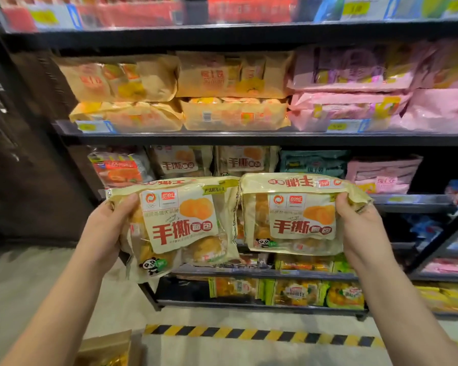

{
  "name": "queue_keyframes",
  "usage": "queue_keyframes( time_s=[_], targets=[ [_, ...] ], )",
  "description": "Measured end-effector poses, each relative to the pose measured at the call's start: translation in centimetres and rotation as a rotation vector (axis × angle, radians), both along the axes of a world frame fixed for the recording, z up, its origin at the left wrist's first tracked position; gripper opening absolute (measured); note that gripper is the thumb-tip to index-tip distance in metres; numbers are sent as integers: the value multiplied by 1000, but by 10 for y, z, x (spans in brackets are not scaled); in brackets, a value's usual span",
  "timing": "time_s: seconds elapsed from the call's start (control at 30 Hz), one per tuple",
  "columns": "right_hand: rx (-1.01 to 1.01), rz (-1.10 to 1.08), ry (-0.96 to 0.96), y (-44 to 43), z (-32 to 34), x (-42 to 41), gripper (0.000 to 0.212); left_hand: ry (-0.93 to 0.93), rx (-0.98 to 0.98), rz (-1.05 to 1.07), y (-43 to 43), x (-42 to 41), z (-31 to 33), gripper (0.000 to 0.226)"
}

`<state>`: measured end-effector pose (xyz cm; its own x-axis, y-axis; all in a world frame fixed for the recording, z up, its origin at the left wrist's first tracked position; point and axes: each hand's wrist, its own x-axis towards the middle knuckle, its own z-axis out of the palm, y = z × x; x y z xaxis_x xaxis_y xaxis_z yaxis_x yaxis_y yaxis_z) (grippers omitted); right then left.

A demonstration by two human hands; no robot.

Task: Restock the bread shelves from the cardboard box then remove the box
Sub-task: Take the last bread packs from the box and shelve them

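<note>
I hold two cream-yellow bread bags with red lettering side by side in front of the shelves. My left hand (109, 228) grips the left bread bag (185, 225) by its left edge. My right hand (360, 225) grips the right bread bag (291, 215) by its right edge. Both bags hang upright before the middle shelf (407, 200), where more bags of the same kind (245, 159) stand at the back. A corner of the cardboard box (106, 348) shows at the bottom left on the floor, with yellow packs inside.
The upper shelf (222, 137) carries tan bread bags (233, 112) and pink bags (354, 109). Teal and pink packs (384, 173) stand to the right on the middle shelf. Lower shelves hold green and yellow packs (296, 291). A black-yellow striped line (259, 334) runs across the floor.
</note>
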<state>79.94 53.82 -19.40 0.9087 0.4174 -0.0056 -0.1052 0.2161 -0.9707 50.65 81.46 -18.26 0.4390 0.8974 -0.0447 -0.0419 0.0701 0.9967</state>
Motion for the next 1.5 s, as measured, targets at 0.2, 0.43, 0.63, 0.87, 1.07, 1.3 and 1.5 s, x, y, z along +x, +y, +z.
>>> queue_keyframes(
  time_s=[0.2, 0.43, 0.63, 0.87, 1.07, 1.3, 1.5],
  targets=[
    [73, -75, -56, 80, 9, -2, 16, -12, -21, -9, 72, -5, -12, 31],
    [96, -264, -123, 149, 13, 3, 13, -20, -56, -39, 126, 8, -23, 34],
    [35, -327, -360, 187, -4, 24, 23, -21, -108, 72, 137, 15, -31, 30],
    [-6, -268, -390, 221, -44, 51, 19, 5, -96, 143, 148, 23, -52, 36],
    [-184, -176, -270, 226, -77, 75, 11, 27, -118, 184, 143, 36, -59, 24],
    [-444, -49, -239, 212, -65, 106, 26, -17, -130, 155, 139, 51, -56, 31],
    [-762, 111, -329, 205, -89, 108, 40, -46, -147, 152, 139, 57, -61, 39]
  ],
)
